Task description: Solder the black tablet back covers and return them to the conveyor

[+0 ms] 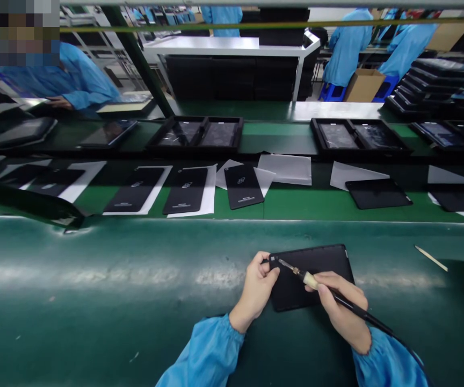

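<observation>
A black tablet back cover (316, 263) lies on the green bench mat, a small square camera spot near its upper left corner. My left hand (259, 282) pinches that corner between thumb and fingers. In my right hand (342, 303) is a soldering iron (310, 279), gripped like a pen around its pale collar. Its metal tip points left and down at the cover's upper left corner, close beside the left thumb. Whether the tip touches the surface I cannot tell. From the iron's black handle a cord runs back along my right sleeve.
A thin wooden stick (431, 258) lies to the right on the mat (135, 301). Beyond the bench edge, a green conveyor (292, 204) carries several black covers on white sheets. Black trays (200, 131) stand behind it. A dark post (26, 201) juts in from the left; co-workers in blue are farther back.
</observation>
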A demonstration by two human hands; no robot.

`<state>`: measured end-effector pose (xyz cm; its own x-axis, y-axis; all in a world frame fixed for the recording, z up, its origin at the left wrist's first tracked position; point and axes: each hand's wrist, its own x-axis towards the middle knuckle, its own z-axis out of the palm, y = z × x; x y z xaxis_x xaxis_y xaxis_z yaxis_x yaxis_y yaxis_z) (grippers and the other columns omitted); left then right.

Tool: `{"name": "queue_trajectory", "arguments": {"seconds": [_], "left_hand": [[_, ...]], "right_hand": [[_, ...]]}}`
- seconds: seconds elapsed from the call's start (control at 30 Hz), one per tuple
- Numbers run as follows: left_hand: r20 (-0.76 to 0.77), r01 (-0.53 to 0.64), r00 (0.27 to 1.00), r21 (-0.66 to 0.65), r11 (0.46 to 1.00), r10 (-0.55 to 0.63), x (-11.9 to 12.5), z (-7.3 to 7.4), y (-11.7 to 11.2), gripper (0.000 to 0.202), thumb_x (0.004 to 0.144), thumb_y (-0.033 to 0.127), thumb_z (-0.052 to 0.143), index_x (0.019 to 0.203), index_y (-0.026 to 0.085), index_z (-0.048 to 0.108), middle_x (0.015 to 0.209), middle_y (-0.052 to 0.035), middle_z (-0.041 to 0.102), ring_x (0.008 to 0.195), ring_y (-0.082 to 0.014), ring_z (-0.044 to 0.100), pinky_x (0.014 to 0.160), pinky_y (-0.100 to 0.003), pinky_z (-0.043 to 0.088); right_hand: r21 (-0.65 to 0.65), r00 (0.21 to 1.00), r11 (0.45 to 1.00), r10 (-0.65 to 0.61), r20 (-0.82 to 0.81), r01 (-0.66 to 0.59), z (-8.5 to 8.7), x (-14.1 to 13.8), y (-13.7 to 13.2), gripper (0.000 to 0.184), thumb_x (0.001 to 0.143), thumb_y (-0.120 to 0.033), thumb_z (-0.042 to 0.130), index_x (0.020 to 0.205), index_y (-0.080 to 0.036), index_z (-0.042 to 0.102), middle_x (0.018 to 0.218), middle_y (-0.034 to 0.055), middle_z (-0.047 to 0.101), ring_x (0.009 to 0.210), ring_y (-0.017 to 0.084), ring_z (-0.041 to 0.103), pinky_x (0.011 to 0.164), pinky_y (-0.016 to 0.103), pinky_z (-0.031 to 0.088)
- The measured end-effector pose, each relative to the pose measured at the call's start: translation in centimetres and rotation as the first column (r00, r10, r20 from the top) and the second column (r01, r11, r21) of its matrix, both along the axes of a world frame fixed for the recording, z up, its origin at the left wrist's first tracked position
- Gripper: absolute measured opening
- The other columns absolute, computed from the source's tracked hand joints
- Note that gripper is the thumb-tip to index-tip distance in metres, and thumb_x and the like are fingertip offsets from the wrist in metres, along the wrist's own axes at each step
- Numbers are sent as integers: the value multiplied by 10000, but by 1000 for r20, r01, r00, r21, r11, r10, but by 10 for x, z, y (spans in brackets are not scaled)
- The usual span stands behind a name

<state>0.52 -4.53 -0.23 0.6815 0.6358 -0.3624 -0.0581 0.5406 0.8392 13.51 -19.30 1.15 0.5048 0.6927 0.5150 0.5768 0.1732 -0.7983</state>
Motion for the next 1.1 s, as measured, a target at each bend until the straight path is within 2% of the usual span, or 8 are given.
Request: {"name": "queue_trajectory", "arguments": {"seconds": [0.33, 0.53, 0.6, 0.67, 0.73, 0.8, 0.97, 1.1], "left_hand": [[-30, -14, 999, 7, 1000, 14, 0, 1, 1, 357, 722, 287, 790, 923, 200, 508, 729, 0, 737, 557, -117, 652, 563, -202, 493], [-28, -29, 999, 6, 1000, 30, 1, 2, 1, 366, 711, 292, 806, 912, 200, 515, 717, 4, 730, 567, -115, 652, 560, -193, 489], [-29, -32, 999, 2, 999, 32, 0, 1, 1, 371, 708, 302, 815, 911, 200, 522, 698, 9, 723, 570, -118, 655, 559, -192, 490], [-27, -32, 999, -3, 999, 32, 0, 1, 1, 388, 705, 323, 828, 921, 198, 530, 688, 6, 721, 568, -125, 658, 551, -195, 494], [-28, -37, 999, -3, 999, 36, 1, 2, 2, 412, 703, 352, 839, 942, 196, 542, 696, -2, 726, 560, -132, 659, 531, -201, 496], [-31, -55, 998, -9, 998, 54, 3, 4, 7, 435, 698, 374, 848, 969, 191, 561, 723, -14, 736, 564, -142, 665, 526, -214, 508], [-16, -183, 983, 25, 983, 184, 31, 17, 43, 485, 632, 355, 885, 981, 191, 590, 744, -4, 731, 594, -148, 680, 558, -236, 542], [-55, -253, 960, 234, 939, 273, 88, 30, 84, 442, 668, 394, 835, 962, 202, 566, 824, -20, 720, 708, -173, 712, 627, -274, 570]], "right_hand": [[27, 998, 999, 36, 58, -38, -10, -10, -2, 278, 880, -12, 604, 1076, -187, 694, 897, 44, 740, 831, 179, 728, 722, 300, 597], [35, 990, 999, -4, 143, -1, -14, -18, -6, 269, 864, -15, 618, 1061, -177, 704, 898, 48, 747, 817, 181, 740, 714, 293, 607], [54, 993, 998, -34, 110, 29, -9, -11, -6, 229, 874, -38, 614, 1023, -181, 712, 869, 44, 753, 819, 189, 744, 714, 303, 608], [110, 988, 983, -149, 38, 144, -2, 5, -3, 161, 894, -90, 613, 970, -184, 719, 814, 41, 754, 817, 208, 747, 725, 337, 607], [189, 944, 925, -322, -77, 331, 4, 30, 5, 101, 914, -171, 621, 947, -176, 716, 763, 39, 748, 761, 223, 751, 722, 379, 609], [254, 879, 846, -417, -232, 469, 10, 58, 13, 117, 916, -255, 642, 946, -159, 701, 741, 39, 741, 661, 226, 746, 669, 402, 620], [389, 771, 699, -377, -514, 601, 15, 113, 14, 191, 887, -316, 673, 920, -128, 665, 701, 36, 724, 554, 222, 725, 539, 387, 625], [367, 697, 636, -402, -594, 679, 8, 136, 0, 185, 876, -309, 675, 902, -127, 655, 677, 24, 710, 540, 202, 716, 520, 355, 623]]}}
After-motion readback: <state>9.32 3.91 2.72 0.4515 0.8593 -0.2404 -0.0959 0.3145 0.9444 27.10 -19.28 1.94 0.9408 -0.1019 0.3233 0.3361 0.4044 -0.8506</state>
